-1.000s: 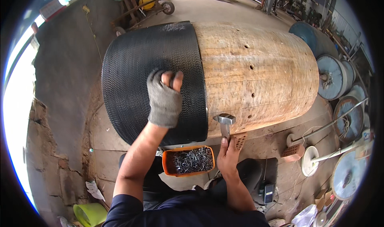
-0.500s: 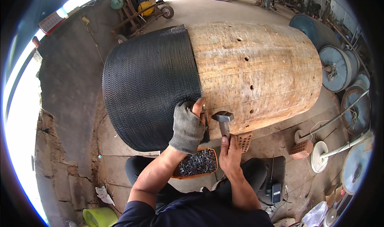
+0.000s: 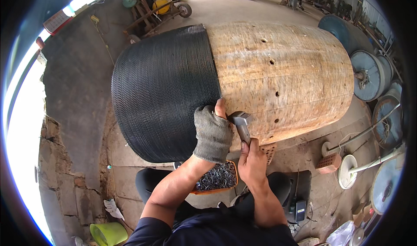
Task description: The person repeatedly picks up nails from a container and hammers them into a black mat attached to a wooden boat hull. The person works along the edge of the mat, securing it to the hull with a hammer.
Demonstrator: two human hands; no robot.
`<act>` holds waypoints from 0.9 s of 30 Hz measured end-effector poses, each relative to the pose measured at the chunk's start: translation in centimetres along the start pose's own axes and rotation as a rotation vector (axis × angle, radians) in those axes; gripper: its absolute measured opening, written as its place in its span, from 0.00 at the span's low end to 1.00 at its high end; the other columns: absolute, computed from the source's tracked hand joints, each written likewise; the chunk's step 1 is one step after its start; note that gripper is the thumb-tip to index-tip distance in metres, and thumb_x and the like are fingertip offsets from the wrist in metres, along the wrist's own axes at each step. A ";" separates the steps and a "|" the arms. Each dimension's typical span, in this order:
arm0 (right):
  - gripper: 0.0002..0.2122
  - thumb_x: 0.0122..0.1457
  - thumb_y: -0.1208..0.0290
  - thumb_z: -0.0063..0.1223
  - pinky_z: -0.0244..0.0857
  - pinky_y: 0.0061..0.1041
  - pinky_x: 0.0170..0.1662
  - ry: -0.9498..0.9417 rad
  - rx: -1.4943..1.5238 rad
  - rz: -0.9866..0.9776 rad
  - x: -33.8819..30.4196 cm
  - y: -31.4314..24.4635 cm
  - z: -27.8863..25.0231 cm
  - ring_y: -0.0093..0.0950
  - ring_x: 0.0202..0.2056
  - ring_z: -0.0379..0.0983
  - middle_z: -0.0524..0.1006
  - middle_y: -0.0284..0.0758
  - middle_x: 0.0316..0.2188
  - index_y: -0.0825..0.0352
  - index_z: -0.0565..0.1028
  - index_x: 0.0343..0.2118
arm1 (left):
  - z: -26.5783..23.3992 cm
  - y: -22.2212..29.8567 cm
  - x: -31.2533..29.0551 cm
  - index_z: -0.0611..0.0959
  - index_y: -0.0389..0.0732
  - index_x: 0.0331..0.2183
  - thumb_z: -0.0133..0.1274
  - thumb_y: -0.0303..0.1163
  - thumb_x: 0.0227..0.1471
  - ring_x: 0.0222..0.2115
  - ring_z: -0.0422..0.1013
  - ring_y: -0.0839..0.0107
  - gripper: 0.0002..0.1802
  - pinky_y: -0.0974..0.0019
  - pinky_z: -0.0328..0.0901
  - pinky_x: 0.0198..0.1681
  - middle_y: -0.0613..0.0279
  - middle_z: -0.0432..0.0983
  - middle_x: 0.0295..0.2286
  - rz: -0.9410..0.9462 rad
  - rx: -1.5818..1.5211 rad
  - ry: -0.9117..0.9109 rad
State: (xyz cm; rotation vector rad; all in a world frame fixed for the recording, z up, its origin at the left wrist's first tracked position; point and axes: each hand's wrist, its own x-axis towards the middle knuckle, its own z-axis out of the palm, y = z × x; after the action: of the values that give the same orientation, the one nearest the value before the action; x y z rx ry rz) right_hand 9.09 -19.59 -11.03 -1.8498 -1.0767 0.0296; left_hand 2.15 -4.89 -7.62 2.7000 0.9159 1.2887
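- The wooden drum (image 3: pixel 282 72) lies across the middle of the frame, its left part covered by a black ridged winding (image 3: pixel 165 90).
- The left hand (image 3: pixel 214 131), in a grey glove with the thumb bare, sits with curled fingers over the winding's right edge, just below the frame's centre; whether it pinches anything there cannot be told.
- The right hand (image 3: pixel 253 161) wraps round the handle of a hammer (image 3: pixel 243 131), thumb laid along it; the head is just beside the gloved hand.
- Likely risk: with thumb and hammer head so close, a slightly stray blow could strike the thumb, or glance off the curved wood into the winding and mark it.
- The drum's rounded face could also turn a blow aside, and any small piece held there might slip and drop.
- An orange tray (image 3: pixel 236 186) of small nail-like metal pieces (image 3: pixel 213 176) is low in the centre, partly behind the left forearm, which blocks a straight reach; a knock could spill it.
- A perforated brick (image 3: pixel 269 152) stands just beyond the right hand, crowding a low swing.
- Lower right hold a second brick (image 3: pixel 329 162) and a dark handheld device (image 3: pixel 300 210); metal reels (image 3: pixel 367 74) line the right side.
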 end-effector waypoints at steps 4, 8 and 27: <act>0.06 0.65 0.72 0.50 0.66 0.45 0.26 0.069 0.000 -0.016 0.2 -0.5 -0.3 0.50 0.24 0.75 0.76 0.46 0.22 0.69 0.68 0.37 | -0.1 0.1 0.2 0.65 0.32 0.57 0.61 0.24 0.40 0.30 0.69 0.57 0.41 0.52 0.62 0.40 0.61 0.73 0.28 0.049 0.006 -0.007; 0.08 0.65 0.72 0.50 0.67 0.45 0.28 -0.067 -0.044 0.055 -0.2 -0.7 -0.5 0.52 0.27 0.75 0.76 0.49 0.25 0.71 0.70 0.40 | -0.9 0.1 -0.8 0.59 0.29 0.62 0.63 0.24 0.40 0.36 0.69 0.54 0.48 0.50 0.62 0.46 0.55 0.72 0.34 -0.011 0.001 -0.086; 0.16 0.73 0.59 0.38 0.59 0.25 0.20 0.069 0.111 -0.073 -1.0 1.0 0.5 0.19 0.19 0.66 0.69 0.31 0.18 0.70 0.68 0.38 | 0.8 -2.3 -18.2 0.85 0.39 0.30 0.50 0.34 0.54 0.28 0.77 0.52 0.12 0.48 0.69 0.29 0.52 0.79 0.25 0.243 -0.036 -0.841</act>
State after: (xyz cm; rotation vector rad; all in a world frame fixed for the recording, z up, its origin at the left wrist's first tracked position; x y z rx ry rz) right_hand 8.96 -20.08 -12.41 -1.6998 -1.0731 -0.0167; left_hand -7.32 -12.05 -21.64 2.9218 0.4567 0.0816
